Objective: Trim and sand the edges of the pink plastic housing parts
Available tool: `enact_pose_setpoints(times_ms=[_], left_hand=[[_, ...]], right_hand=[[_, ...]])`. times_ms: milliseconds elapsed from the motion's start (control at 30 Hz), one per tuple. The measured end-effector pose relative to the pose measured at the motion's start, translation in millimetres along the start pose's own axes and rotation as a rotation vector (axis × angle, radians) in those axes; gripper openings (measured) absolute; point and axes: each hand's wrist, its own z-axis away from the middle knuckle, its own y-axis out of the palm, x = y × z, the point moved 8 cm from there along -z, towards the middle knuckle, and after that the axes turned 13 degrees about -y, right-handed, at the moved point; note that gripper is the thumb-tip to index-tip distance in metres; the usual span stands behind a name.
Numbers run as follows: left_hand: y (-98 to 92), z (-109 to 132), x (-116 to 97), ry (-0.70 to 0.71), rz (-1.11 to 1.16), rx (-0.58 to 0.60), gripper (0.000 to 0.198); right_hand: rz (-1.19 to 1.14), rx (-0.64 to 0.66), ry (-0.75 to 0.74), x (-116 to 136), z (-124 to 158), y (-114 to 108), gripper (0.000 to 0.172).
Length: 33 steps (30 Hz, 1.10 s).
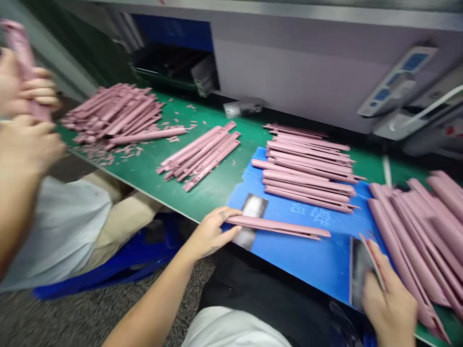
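My left hand (211, 233) presses its fingers on the end of a long pink strip (278, 227), which lies across the blue board (311, 255). A small metal plate (251, 219) sits partly under that strip, next to my fingers. My right hand (388, 300) grips a flat metal plate (358, 272) at the board's right edge, with a thin pink sliver (374, 264) along it. Beside this hand lies a heap of wide pink tubes (408, 236). A neat stack of pink strips (307, 168) rests on the board's far part.
A co-worker's hands (27, 106) at the left hold a pink tube (25, 62) above the green bench (202, 188). A loose pink pile (115, 111), scattered offcuts and a smaller bundle (198, 154) lie on the bench. A grey machine housing (289, 58) with control panels stands behind.
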Motion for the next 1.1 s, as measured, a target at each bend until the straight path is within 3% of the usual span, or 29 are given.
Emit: enact_pose_setpoints(times_ms=[233, 400, 533, 633, 700, 833, 967, 1100], left_hand=[[0.5, -7, 4, 0.143, -0.292, -0.076, 0.033], [15.1, -4, -29, 0.320, -0.512, -0.144, 0.042], [47.4, -13, -67, 0.415, -0.598, -0.017, 0.048], [62.1, -25, -74, 0.369, -0.636, 0.085, 0.044], [58.6, -28, -71, 0.293, -0.568, 0.120, 0.046], [31.5, -22, -53, 0.083, -0.240, 0.152, 0.044], [6.0, -7, -40, -0.017, -0.092, 0.067, 0.040], [-1.9, 0, -29, -0.077, -0.013, 0.034, 0.043]], right_hand=[[-0.040, 0.006, -0.079, 23, -9, 6, 0.063], [-0.080, 0.015, -0.070, 28, -10, 2, 0.064], [-0.102, 0.005, -0.049, 28, -10, 1, 0.063], [-0.101, 0.002, -0.040, 28, -9, 0, 0.062], [-0.102, -0.003, -0.040, 27, -9, 0, 0.061], [-0.120, -0.034, -0.065, 28, -8, -2, 0.063], [-0.126, -0.058, -0.078, 29, -9, -3, 0.063], [-0.123, -0.073, -0.068, 28, -9, -3, 0.060]])
